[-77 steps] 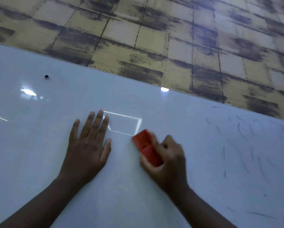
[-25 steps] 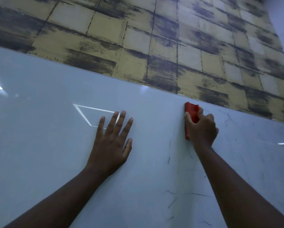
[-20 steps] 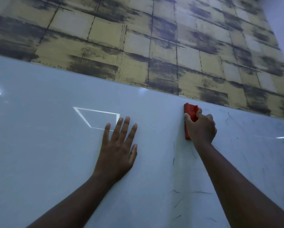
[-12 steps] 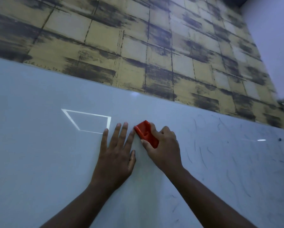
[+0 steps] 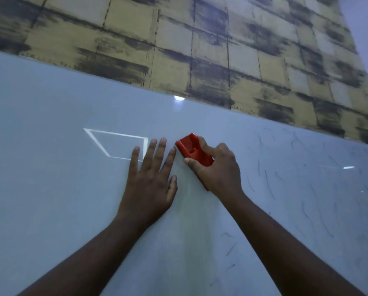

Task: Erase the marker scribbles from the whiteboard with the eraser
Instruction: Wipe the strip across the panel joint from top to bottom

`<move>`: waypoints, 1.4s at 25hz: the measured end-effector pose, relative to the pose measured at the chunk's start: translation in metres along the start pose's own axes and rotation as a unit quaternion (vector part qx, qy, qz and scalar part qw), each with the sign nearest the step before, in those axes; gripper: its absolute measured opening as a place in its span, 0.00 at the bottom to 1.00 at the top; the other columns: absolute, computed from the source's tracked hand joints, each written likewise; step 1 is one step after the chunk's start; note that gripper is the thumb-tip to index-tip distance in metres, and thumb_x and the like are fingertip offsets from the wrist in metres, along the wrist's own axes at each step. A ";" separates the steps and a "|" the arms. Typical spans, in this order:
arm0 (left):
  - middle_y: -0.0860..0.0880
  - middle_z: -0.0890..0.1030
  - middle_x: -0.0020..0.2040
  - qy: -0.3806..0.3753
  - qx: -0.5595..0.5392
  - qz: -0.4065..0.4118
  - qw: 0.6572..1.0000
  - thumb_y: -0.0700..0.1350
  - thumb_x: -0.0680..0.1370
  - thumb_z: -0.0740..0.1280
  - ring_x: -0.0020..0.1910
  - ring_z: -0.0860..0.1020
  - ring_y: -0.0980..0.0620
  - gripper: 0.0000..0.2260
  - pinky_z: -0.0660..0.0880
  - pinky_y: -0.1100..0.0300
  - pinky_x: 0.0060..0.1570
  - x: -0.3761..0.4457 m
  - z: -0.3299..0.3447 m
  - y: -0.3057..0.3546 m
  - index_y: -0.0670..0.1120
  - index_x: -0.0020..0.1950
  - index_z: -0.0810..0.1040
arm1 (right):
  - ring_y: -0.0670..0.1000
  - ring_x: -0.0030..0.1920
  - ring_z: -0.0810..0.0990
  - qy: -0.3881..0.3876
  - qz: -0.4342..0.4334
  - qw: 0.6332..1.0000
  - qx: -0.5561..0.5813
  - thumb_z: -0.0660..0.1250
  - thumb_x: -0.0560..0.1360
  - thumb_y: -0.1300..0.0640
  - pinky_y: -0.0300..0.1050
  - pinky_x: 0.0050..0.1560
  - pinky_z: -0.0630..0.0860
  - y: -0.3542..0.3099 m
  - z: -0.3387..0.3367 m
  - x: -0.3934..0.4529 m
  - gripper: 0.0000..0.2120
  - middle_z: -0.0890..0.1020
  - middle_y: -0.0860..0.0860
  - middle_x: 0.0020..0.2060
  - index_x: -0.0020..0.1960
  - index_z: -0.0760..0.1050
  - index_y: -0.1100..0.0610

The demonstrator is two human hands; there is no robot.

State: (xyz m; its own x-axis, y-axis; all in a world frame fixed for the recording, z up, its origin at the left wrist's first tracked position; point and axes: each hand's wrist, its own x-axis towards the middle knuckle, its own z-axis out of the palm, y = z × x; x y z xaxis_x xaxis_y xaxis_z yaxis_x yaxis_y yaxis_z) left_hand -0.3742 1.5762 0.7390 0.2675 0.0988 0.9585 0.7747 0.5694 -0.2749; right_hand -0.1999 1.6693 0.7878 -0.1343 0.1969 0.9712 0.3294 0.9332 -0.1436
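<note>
Head view: right hand (image 5: 218, 169) clamps eraser (image 5: 194, 152) by long sides; light, rigid plastic. Left hand (image 5: 150, 180) flat, fingers spread, on slick whiteboard (image 5: 50, 189).

Yellow block-patterned wall (image 5: 200, 39) smeared with dark streaks; plain pale wall (image 5: 366, 28) at right; dim light.

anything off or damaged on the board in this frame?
Nothing damaged. The whiteboard bears leftover marker scribbles right of the right hand, whose grip holds the red eraser. The bright quadrilateral by the left hand looks like a reflection.
</note>
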 end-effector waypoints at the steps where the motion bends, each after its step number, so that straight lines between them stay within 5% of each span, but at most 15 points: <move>1: 0.40 0.54 0.87 -0.001 0.000 0.001 1.000 0.55 0.85 0.52 0.86 0.52 0.40 0.31 0.53 0.32 0.81 -0.001 0.001 0.000 0.44 0.86 0.58 | 0.51 0.56 0.73 0.001 -0.006 1.000 -0.021 0.68 0.76 0.33 0.55 0.57 0.78 0.002 -0.003 0.002 0.35 0.73 0.50 0.52 0.80 0.62 0.38; 7: 0.40 0.56 0.86 0.030 0.012 0.008 0.999 0.53 0.84 0.53 0.85 0.55 0.40 0.30 0.54 0.32 0.80 -0.002 -0.001 0.001 0.43 0.85 0.61 | 0.57 0.61 0.76 0.024 0.077 0.997 -0.014 0.70 0.74 0.33 0.58 0.61 0.77 0.058 -0.040 0.058 0.34 0.76 0.53 0.57 0.78 0.66 0.38; 14: 0.42 0.56 0.87 0.019 0.025 0.003 0.999 0.54 0.84 0.53 0.86 0.56 0.42 0.30 0.54 0.34 0.81 -0.003 -0.003 0.003 0.44 0.86 0.60 | 0.58 0.63 0.79 0.082 0.204 0.971 0.092 0.74 0.74 0.38 0.48 0.52 0.72 0.154 -0.081 0.084 0.35 0.80 0.55 0.66 0.77 0.71 0.48; 22: 0.44 0.55 0.87 0.039 0.020 -0.097 0.994 0.53 0.83 0.54 0.86 0.54 0.43 0.31 0.48 0.34 0.82 -0.002 0.006 0.032 0.45 0.86 0.60 | 0.57 0.53 0.77 0.078 0.067 0.992 0.080 0.74 0.73 0.37 0.53 0.51 0.78 0.110 -0.035 0.033 0.34 0.75 0.54 0.49 0.76 0.72 0.46; 28: 0.41 0.53 0.87 0.030 0.039 -0.120 0.992 0.56 0.84 0.51 0.86 0.52 0.40 0.32 0.49 0.30 0.80 -0.012 0.012 0.048 0.43 0.86 0.57 | 0.46 0.51 0.69 -0.001 -0.099 0.994 0.035 0.68 0.75 0.32 0.43 0.50 0.76 0.073 -0.009 -0.038 0.36 0.70 0.45 0.49 0.80 0.63 0.39; 32: 0.41 0.53 0.87 0.025 0.048 -0.113 0.992 0.56 0.84 0.52 0.86 0.52 0.40 0.32 0.49 0.29 0.80 -0.012 0.012 0.048 0.43 0.86 0.58 | 0.49 0.50 0.72 -0.020 -0.102 0.995 0.017 0.69 0.73 0.30 0.49 0.48 0.78 0.096 -0.022 -0.033 0.35 0.72 0.47 0.47 0.77 0.65 0.34; 35: 0.42 0.53 0.87 0.031 0.044 -0.116 0.992 0.55 0.84 0.52 0.86 0.52 0.41 0.31 0.48 0.30 0.81 -0.013 0.012 0.048 0.43 0.86 0.58 | 0.52 0.49 0.76 0.021 -0.016 0.999 0.038 0.72 0.71 0.32 0.50 0.46 0.78 0.135 -0.042 -0.018 0.33 0.73 0.49 0.44 0.74 0.69 0.33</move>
State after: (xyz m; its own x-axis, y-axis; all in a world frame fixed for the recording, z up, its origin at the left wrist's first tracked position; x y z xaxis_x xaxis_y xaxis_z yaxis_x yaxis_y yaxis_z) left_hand -0.3472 1.6117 0.7145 0.1234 -0.0918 0.9881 0.7672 0.6404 -0.0363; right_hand -0.1134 1.7795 0.7592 -0.1042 0.1550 0.9824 0.2534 0.9593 -0.1244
